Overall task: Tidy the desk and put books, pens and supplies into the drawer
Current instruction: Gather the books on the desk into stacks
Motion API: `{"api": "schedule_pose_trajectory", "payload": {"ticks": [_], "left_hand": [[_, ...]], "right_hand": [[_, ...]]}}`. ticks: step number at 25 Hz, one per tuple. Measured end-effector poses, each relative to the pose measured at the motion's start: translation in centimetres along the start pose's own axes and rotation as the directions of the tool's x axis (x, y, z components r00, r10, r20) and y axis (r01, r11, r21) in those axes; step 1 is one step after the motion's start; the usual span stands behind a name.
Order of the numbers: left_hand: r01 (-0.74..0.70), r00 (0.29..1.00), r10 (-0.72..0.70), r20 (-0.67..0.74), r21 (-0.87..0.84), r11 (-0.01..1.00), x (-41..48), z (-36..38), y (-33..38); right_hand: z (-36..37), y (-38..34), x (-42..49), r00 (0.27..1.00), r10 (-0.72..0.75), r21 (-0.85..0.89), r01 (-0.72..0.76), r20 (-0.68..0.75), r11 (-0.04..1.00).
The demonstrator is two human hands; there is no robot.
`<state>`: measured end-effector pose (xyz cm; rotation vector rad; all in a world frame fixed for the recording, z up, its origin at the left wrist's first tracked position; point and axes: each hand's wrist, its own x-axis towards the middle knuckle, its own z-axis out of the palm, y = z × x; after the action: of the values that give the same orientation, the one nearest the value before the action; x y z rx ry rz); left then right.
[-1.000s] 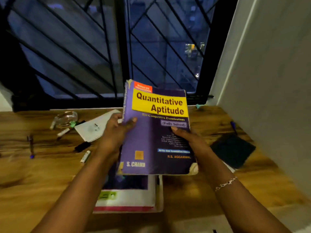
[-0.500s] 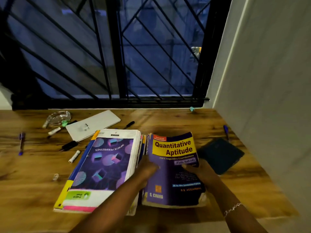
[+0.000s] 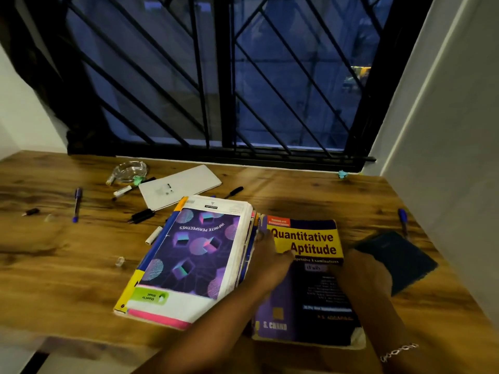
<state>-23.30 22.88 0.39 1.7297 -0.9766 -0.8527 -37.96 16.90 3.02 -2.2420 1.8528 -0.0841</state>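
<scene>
On the wooden desk, near its front edge, the following are recorded.

- Quantitative Aptitude textbook: laid flat, cover up, taken here as the landmark.
- Left hand: clamped on the textbook's spine edge. The thumb is laid across the yellow title and the fingers are run down the gap beside the spine.
- Right hand: laid over the textbook's right edge. Whether its fingers are curled under cannot be told, as that part is dark and blurred.
- The two-sided hold is judged to steady a thick, frayed volume while it is squared or shifted.
- Stack of notebooks: just left of the textbook, topped by an "Infinite Perspectives" cover. It is judged to have been gathered so the books can go together.
- Dark blue booklet: just right of the textbook, partly hidden by the right hand.
- Blue pen: beyond the booklet.
- White slim notebook and black marker: behind the textbook, to its left.
- Second blue pen: well to the left.

Containers:

- Glass dish: far behind-left of the textbook. Its contents cannot be made out, and small markers are seen at its rim.
- Drawer: not in view. Nothing is seen stowed, so the task is judged to be at an early stage.
</scene>
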Motion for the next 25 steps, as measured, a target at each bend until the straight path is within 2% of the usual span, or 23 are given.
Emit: {"api": "schedule_pose_trajectory", "payload": {"ticks": [1,3,5,9,10,12,14,16,17,19,20,25], "left_hand": [[-0.039,0.999,0.038,-0.013,-0.027,0.999,0.3,-0.9,0.7],[-0.027,0.998,0.025,-0.057,-0.044,0.999,1.3,-3.2,1.4],[0.048,0.983,-0.053,-0.173,-0.037,0.998,3.1,-6.3,1.1],[0.102,0.908,-0.211,-0.362,-0.297,0.949,8.1,-14.3,-0.8],[0.116,0.882,-0.231,-0.411,-0.286,0.951,9.8,-16.7,-1.8],[0.187,0.846,-0.194,-0.497,-0.064,0.980,12.8,-21.3,-4.1],[0.234,0.875,-0.083,-0.477,0.266,0.935,14.8,-24.5,-5.7],[0.198,0.958,-0.030,-0.286,0.580,0.790,15.9,-26.2,-6.6],[0.170,0.981,-0.059,-0.182,0.687,0.707,16.4,-26.4,-6.9],[0.118,0.991,-0.121,-0.058,0.803,0.584,17.3,-26.4,-7.6],[0.103,0.991,-0.128,-0.038,0.828,0.551,17.7,-26.3,-8.0],[0.052,0.998,-0.042,-0.035,0.841,0.539,18.4,-27.0,-8.6]], "right_hand": [[-0.4,-0.7,0.2,1.000,-0.020,-0.031,0.019,-0.020,0.999],[-0.6,-2.8,1.5,0.989,-0.117,-0.025,0.115,-0.094,0.993],[-0.4,-5.8,3.5,0.970,-0.219,0.078,0.227,-0.100,0.971],[0.6,-12.5,9.0,0.926,-0.372,0.337,0.369,-0.059,0.866],[1.0,-14.4,10.3,0.913,-0.407,0.390,0.386,-0.031,0.836],[2.6,-18.1,12.8,0.884,-0.468,0.453,0.420,-0.009,0.786],[4.3,-21.9,15.0,0.860,-0.510,0.475,0.452,-0.007,0.756],[6.0,-25.1,16.7,0.843,-0.538,0.511,0.458,0.012,0.728],[6.5,-26.4,17.3,0.850,-0.525,0.531,0.431,0.031,0.730],[7.4,-28.7,18.6,0.874,-0.478,0.559,0.357,0.081,0.748],[7.9,-29.6,19.2,0.882,-0.458,0.566,0.324,0.108,0.758],[9.4,-32.7,21.4,0.918,-0.345,0.589,0.170,0.197,0.790]]}}
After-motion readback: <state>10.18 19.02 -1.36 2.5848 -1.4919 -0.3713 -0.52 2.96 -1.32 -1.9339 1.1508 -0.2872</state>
